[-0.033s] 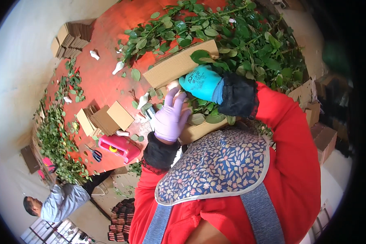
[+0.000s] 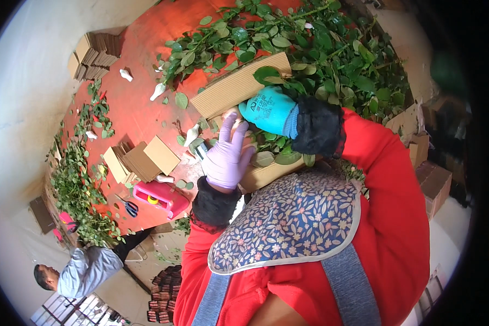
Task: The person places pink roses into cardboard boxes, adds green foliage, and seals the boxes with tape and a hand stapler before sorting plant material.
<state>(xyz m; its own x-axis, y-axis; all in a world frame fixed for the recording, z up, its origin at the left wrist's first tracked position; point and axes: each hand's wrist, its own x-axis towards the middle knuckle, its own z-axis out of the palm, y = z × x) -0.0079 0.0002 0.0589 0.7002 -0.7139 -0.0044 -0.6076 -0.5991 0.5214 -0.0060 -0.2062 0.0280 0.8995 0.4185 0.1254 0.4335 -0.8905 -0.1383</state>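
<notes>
My left hand (image 2: 225, 163), in a lavender glove, reaches over the head end of a bunch of leafy stems, its fingers stretched and apart. The fingertips touch pale flower heads (image 2: 231, 117), partly hidden. Beside it, my right hand (image 2: 268, 111) in a turquoise glove is curled over the bunch, its fingers tucked under; what they hold is hidden. Green leaves (image 2: 271, 146) show beneath the hands. A tan corrugated cardboard sheet (image 2: 239, 87) stands on the far side of the bunch, and a cardboard edge (image 2: 271, 173) shows on the near side, against my floral apron.
A pink tape dispenser (image 2: 160, 198), dark-handled scissors (image 2: 129, 206) and cardboard pieces (image 2: 146, 157) lie left on the red table (image 2: 141, 103). Netted white buds (image 2: 157, 91) are scattered there. Leafy stems (image 2: 331, 65) pile up far right. Another person (image 2: 87, 271) is at lower left.
</notes>
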